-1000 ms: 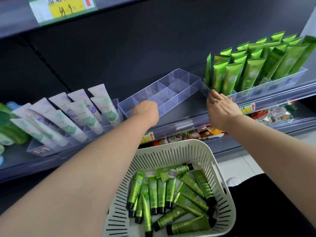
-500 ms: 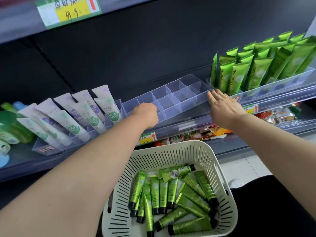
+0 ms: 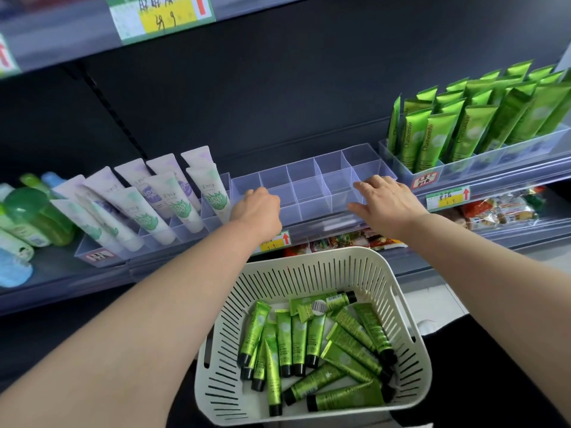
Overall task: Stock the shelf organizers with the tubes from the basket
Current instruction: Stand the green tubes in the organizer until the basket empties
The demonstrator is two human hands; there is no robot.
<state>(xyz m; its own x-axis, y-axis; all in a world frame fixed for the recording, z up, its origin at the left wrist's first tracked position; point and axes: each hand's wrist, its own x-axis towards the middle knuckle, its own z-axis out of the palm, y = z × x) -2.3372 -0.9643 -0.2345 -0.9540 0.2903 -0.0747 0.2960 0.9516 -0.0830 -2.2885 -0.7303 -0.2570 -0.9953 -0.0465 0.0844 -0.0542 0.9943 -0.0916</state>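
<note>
**Q:** What fills most of the view?

**A:** A dark store shelf [image 3: 61, 273] in front of me. Below it, close to my body, is a cream slotted basket [image 3: 309, 273].

**Q:** What stands on the shelf?

**A:** In the middle is a clear empty organizer [image 3: 312, 193] with 2 rows of compartments. Pale tubes [image 3: 148, 205] lean in a tray to its left, and tall green tubes [image 3: 463, 128] stand in a tray to its right.

**Q:** Where are the tubes to be stocked?

**A:** The small green tubes [image 3: 284, 341] with black caps lie loose in the basket.

**Q:** And your 2 hands?

**A:** They are apart. My left hand [image 3: 258, 211] curls over the organizer's front wall at its left end. My right hand [image 3: 387, 203] rests on the right end with its fingers spread and fairly straight.
</note>
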